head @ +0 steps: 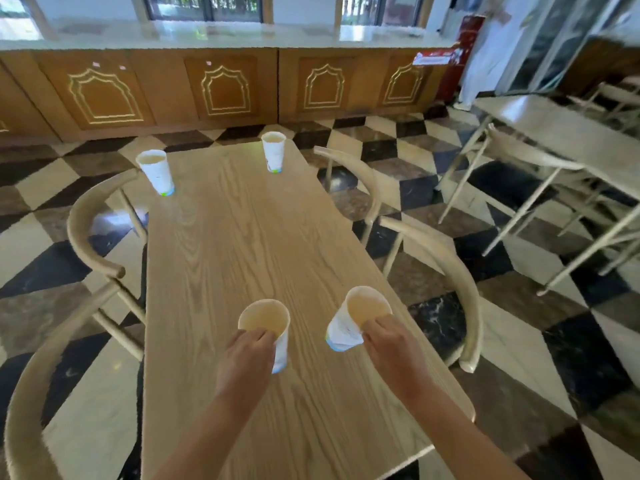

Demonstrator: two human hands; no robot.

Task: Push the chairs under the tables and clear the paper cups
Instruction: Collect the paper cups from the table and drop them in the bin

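Each hand (left hand (247, 355), right hand (393, 351)) grips a paper cup (268, 323) by its rim.

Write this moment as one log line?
left hand: grips near white paper cup | right hand: tilts second white cup | far cups: untouched

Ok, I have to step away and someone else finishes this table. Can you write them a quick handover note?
Left hand: pinching the rim of the near-left cup, upright on the table.
Right hand: gripping the near-right cup, tilted, apparently lifted.
Far-left cup and far-right cup stand untouched at the far end.
Done: the four chairs at this table look pushed in, e.g. the near-right chair.
Left: carry off all four cups. A chair at the next table on the right may still need checking.
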